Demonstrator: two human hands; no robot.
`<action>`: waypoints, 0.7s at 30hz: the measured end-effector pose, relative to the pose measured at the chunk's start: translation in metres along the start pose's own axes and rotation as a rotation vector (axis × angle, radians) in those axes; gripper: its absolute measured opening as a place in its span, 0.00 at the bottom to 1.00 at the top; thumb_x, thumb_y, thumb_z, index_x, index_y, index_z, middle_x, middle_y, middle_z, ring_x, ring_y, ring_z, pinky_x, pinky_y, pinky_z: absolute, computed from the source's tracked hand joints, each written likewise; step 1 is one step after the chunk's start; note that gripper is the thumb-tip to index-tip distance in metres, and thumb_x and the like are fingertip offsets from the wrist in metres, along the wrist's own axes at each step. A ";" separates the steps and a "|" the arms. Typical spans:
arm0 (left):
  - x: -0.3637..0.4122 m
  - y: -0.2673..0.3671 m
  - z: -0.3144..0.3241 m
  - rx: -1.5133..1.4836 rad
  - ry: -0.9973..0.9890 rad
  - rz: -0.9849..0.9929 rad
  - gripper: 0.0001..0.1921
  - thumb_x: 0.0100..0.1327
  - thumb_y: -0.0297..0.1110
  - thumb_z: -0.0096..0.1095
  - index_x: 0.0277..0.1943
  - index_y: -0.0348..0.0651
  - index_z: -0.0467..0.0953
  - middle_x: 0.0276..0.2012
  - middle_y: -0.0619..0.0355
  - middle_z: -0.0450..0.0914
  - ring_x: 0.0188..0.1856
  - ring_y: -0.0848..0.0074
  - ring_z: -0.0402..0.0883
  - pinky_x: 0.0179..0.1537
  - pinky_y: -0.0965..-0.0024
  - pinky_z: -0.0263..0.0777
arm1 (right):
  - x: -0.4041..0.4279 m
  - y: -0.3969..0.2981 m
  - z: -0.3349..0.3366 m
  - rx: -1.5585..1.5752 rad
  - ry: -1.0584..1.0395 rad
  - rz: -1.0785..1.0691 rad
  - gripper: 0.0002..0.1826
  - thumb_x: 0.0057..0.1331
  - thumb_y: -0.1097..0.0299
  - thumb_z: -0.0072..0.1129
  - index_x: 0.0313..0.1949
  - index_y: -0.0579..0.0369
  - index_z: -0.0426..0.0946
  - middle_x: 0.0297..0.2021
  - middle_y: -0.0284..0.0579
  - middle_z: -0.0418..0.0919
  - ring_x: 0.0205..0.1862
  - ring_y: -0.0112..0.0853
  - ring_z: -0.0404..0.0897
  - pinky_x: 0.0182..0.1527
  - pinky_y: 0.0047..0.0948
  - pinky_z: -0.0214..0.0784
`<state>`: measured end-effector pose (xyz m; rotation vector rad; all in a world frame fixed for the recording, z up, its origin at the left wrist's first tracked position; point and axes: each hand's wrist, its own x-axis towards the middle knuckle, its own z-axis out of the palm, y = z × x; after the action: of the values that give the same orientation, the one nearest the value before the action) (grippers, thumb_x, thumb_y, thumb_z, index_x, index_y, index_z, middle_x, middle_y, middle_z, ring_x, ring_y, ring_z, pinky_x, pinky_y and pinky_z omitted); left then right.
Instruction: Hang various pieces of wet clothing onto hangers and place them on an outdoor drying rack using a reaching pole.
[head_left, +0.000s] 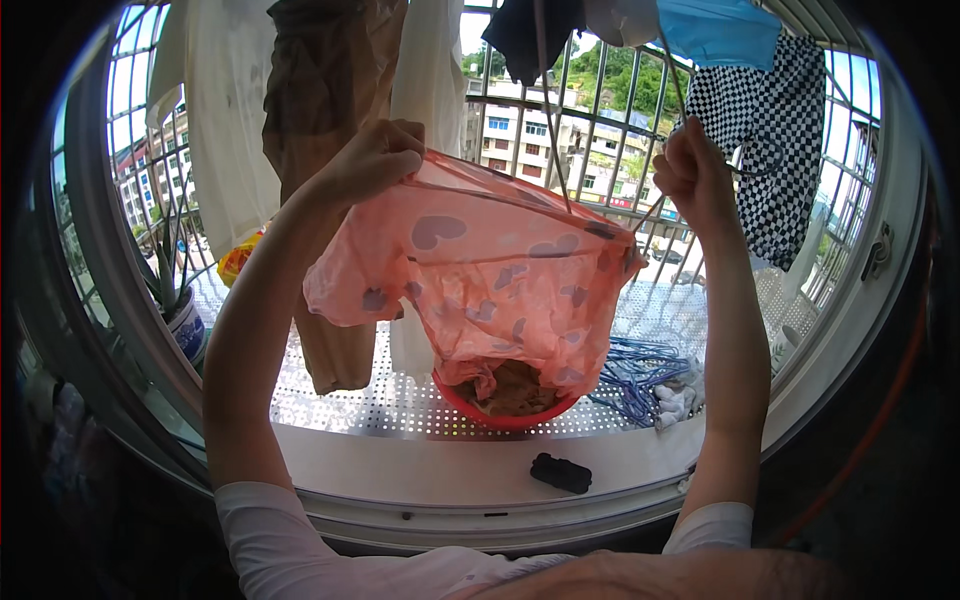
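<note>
My left hand (394, 154) grips the upper left edge of a thin pink garment (487, 217) patterned with grey hearts. The garment hangs stretched in front of me, its lower end drooping over a red plastic basin (517, 421). Brown cloth (517, 386) lies inside that basin, partly hidden by the pink fabric. Raised at the garment's right, my right hand (694, 176) is closed around a thin cord or wire (650, 212); the fingers hide which it is. This line reaches towards the garment's right corner and also continues upward.
Hung laundry, including brown trousers (319, 90) and checked cloth (784, 142), surrounds my arms. Blue hangers (645, 375) lie right of the basin on the perforated metal floor (360, 416). A black object (561, 473) rests on the sill (420, 461). A potted plant (187, 326) stands left; window bars (600, 112) lie beyond.
</note>
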<state>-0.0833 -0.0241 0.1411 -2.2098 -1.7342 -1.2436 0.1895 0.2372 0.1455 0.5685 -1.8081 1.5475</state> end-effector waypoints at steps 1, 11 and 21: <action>0.001 0.004 -0.005 -0.066 0.022 -0.010 0.09 0.49 0.24 0.48 0.16 0.31 0.67 0.24 0.60 0.65 0.28 0.81 0.66 0.28 0.74 0.60 | 0.001 0.004 0.008 -0.128 0.072 0.109 0.22 0.72 0.57 0.45 0.20 0.54 0.67 0.11 0.28 0.53 0.13 0.18 0.52 0.17 0.21 0.42; -0.030 0.002 -0.009 -0.130 0.144 -0.026 0.15 0.58 0.36 0.46 0.21 0.33 0.65 0.27 0.60 0.65 0.28 0.80 0.60 0.33 0.74 0.55 | 0.010 0.036 0.030 -0.979 -0.218 0.540 0.19 0.62 0.53 0.61 0.24 0.57 0.82 0.12 0.30 0.67 0.16 0.14 0.61 0.18 0.19 0.49; 0.024 0.032 0.043 0.362 0.116 -0.047 0.21 0.57 0.50 0.63 0.34 0.35 0.77 0.29 0.49 0.80 0.31 0.62 0.80 0.35 0.62 0.69 | 0.056 0.017 0.075 -0.942 0.000 0.210 0.17 0.58 0.60 0.67 0.40 0.54 0.72 0.11 0.27 0.65 0.11 0.16 0.59 0.15 0.20 0.49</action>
<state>-0.0320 0.0052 0.1402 -1.8670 -1.8061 -0.9517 0.1242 0.1733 0.1703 -0.0802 -2.3599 0.6418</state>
